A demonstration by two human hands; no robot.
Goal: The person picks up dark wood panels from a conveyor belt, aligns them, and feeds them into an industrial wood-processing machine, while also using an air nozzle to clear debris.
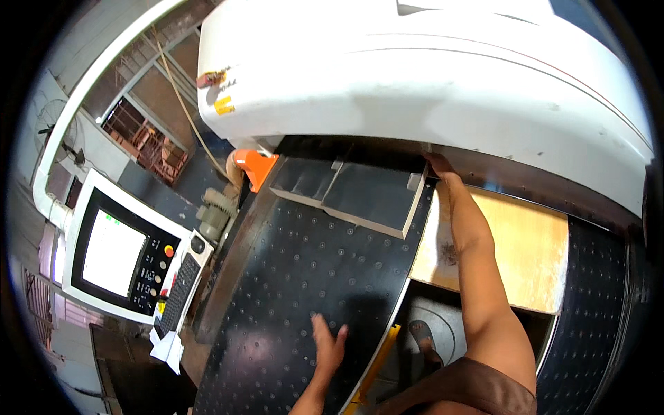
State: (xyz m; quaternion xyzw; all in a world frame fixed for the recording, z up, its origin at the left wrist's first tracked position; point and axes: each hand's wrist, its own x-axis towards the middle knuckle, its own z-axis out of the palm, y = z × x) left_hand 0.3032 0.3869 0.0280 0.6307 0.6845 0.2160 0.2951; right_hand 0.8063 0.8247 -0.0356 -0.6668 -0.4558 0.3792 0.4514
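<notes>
Two dark grey panels [377, 194] with pale cut edges lie side by side on a black table dotted with small round studs [311, 263], at the front of a white machine. My right hand [440, 166] reaches far forward to the back right corner of the panels, close under the machine's cover. Its fingers are in shadow and partly hidden, so their grip is unclear. Lower down, my left hand [330, 346] hovers over the black table, fingers apart and nothing in it.
The white machine cover [415, 83] spans the far side. A light wooden board [512, 242] bridges to another studded table [588, 290] at right. An orange guard [256, 168] stands by the panels' left end. At left is a control console with screen [114, 252] and keyboard [178, 294].
</notes>
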